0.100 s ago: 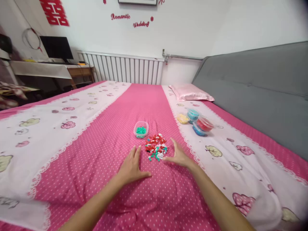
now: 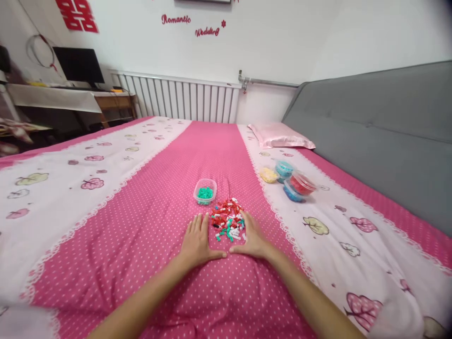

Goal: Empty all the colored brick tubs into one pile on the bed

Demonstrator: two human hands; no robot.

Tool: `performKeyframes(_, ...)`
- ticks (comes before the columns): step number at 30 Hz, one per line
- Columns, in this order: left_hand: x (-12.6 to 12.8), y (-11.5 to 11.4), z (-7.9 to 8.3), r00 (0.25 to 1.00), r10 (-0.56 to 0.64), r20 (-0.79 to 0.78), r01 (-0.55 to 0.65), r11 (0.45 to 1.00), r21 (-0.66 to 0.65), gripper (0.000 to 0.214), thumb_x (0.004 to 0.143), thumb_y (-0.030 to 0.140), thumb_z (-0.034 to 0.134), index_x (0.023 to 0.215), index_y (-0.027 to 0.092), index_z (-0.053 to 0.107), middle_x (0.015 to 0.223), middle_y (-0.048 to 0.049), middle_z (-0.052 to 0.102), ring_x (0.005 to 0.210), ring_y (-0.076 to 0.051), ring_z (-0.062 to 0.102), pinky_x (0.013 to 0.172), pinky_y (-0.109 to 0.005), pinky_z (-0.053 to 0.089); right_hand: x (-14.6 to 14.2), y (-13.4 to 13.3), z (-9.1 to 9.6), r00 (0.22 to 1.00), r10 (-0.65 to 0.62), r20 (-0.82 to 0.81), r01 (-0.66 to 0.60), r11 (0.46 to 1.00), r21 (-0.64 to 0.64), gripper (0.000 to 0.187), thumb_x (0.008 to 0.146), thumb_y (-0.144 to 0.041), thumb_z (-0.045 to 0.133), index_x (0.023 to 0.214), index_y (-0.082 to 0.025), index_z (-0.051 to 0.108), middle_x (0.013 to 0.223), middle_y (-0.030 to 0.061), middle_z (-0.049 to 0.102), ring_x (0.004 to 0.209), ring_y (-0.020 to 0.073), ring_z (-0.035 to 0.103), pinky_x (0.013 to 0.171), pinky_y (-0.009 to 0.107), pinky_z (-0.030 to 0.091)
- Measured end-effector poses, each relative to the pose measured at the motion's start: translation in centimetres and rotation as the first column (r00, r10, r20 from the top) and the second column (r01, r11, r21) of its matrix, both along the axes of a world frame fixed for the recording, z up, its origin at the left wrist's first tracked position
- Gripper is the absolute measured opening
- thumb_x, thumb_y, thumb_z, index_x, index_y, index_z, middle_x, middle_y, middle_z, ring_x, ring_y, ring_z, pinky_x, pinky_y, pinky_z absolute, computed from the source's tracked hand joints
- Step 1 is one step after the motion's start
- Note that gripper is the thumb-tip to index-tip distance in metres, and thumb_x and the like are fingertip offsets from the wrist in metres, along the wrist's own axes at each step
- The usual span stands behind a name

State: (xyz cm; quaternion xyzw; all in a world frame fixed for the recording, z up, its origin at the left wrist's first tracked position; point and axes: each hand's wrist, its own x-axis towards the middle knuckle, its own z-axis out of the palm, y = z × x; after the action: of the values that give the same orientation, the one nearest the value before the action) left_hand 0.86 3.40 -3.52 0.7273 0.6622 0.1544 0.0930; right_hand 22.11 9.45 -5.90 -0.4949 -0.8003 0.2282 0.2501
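A pile of small red, white and green pieces (image 2: pixel 228 217) lies on the pink dotted bedsheet (image 2: pixel 148 221). My left hand (image 2: pixel 197 242) rests flat on the sheet just left of the pile, fingers stretched out. My right hand (image 2: pixel 251 240) lies open on the pile's right side, fingers along its edge. The thumbs nearly meet below the pile, so both hands cup it. Just beyond the pile stands a small clear tub with green pieces (image 2: pixel 205 191).
Several small tubs of yellow, teal, red and blue pieces (image 2: pixel 289 181) sit to the right on the white strip. A pink pillow (image 2: pixel 278 135) lies by the grey headboard (image 2: pixel 381 136). A radiator (image 2: pixel 180 99) and a desk with a monitor (image 2: pixel 79 66) stand beyond the bed.
Both hands have closed in on the pile; the right hand moved left against its edge and the thumbs came together. The view shifted slightly.
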Motion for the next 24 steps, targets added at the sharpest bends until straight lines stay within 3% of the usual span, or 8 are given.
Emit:
performKeyframes(3,0.2,2.7,-1.7,0.987,-0.127,0.102,0.113,0.985,0.129,0.122,0.052,0.076,0.064,0.142,0.005,0.025,0.145,-0.0295,0.033,0.136,-0.041,0.027,0.109,-0.058,0.024,-1.1,0.2,-1.8,0.999,0.002,0.047,-0.006,0.997,0.071,0.111,0.06,-0.056,0.073,0.147,-0.018,0.016,0.153,0.0191,0.015,0.142,0.0352,0.015,0.112,0.054,0.023)
performKeyframes(6,0.7,5.2,-2.2,0.972,-0.174,0.159,0.153,0.979,0.138,0.112,0.054,0.067,0.07,0.141,0.007,0.029,0.145,-0.0276,0.034,0.136,-0.038,0.029,0.11,-0.054,0.024,-1.5,1.9,-2.4,0.998,0.053,0.025,-0.057,0.979,0.195,0.093,0.074,-0.045,0.064,0.147,-0.017,0.015,0.154,0.0183,0.014,0.143,0.0314,0.013,0.113,0.053,0.023)
performKeyframes(10,2.3,8.6,-2.3,0.95,-0.178,0.258,0.143,0.979,0.148,0.095,0.059,0.048,0.076,0.136,0.012,0.035,0.144,-0.0242,0.037,0.136,-0.035,0.032,0.11,-0.052,0.028,-1.8,6.3,-1.9,0.991,0.109,-0.074,-0.086,0.961,0.264,0.086,0.071,-0.033,0.064,0.144,-0.013,0.023,0.151,0.0206,0.023,0.141,0.031,0.019,0.112,0.053,0.025)
performKeyframes(12,3.2,10.4,-2.0,0.934,-0.147,0.325,0.102,0.983,0.149,0.085,0.061,0.039,0.075,0.133,0.012,0.038,0.141,-0.0229,0.041,0.133,-0.033,0.036,0.107,-0.049,0.031,-2.0,8.9,-1.4,0.978,0.093,-0.186,-0.059,0.981,0.183,0.08,0.067,-0.027,0.066,0.139,-0.012,0.034,0.144,0.021,0.037,0.136,0.0303,0.032,0.111,0.051,0.029)
performKeyframes(14,4.0,12.1,-1.6,0.911,-0.098,0.402,0.044,0.989,0.141,0.073,0.066,0.035,0.071,0.129,0.01,0.043,0.134,-0.0226,0.048,0.126,-0.032,0.044,0.103,-0.047,0.036,-2.2,11.3,-0.7,0.941,0.077,-0.33,-0.085,0.996,-0.012,0.065,0.066,-0.021,0.063,0.128,-0.012,0.046,0.131,0.0183,0.053,0.123,0.0258,0.05,0.106,0.045,0.037)
performKeyframes(17,5.1,14.3,-0.9,0.856,-0.026,0.517,-0.039,0.993,0.114,0.057,0.067,0.03,0.068,0.119,0.012,0.052,0.118,-0.0173,0.059,0.113,-0.03,0.054,0.097,-0.046,0.04,-2.5,13.9,0.2,0.842,0.017,-0.539,-0.176,0.954,-0.243,0.048,0.064,-0.015,0.059,0.112,-0.015,0.056,0.118,0.0125,0.063,0.112,0.0196,0.059,0.101,0.038,0.043)
performKeyframes(21,5.7,16.0,-0.4,0.749,-0.015,0.662,-0.06,0.994,0.09,0.047,0.061,0.021,0.068,0.106,0.013,0.06,0.109,-0.0135,0.064,0.103,-0.028,0.058,0.096,-0.044,0.041,-2.5,14.8,0.4,0.698,-0.065,-0.713,-0.242,0.916,-0.32,0.044,0.06,-0.012,0.057,0.104,-0.016,0.058,0.115,0.0091,0.066,0.109,0.017,0.061,0.101,0.035,0.043)
performKeyframes(24,5.6,16.3,-0.1,0.634,-0.033,0.773,-0.028,0.997,0.066,0.044,0.06,0.022,0.067,0.103,0.013,0.063,0.106,-0.0106,0.067,0.099,-0.025,0.061,0.094,-0.039,0.043,-2.2,14.8,0.4,0.65,-0.099,-0.753,-0.26,0.903,-0.343,0.043,0.061,-0.013,0.056,0.104,-0.016,0.059,0.116,0.009,0.065,0.107,0.0164,0.061,0.1,0.034,0.043)
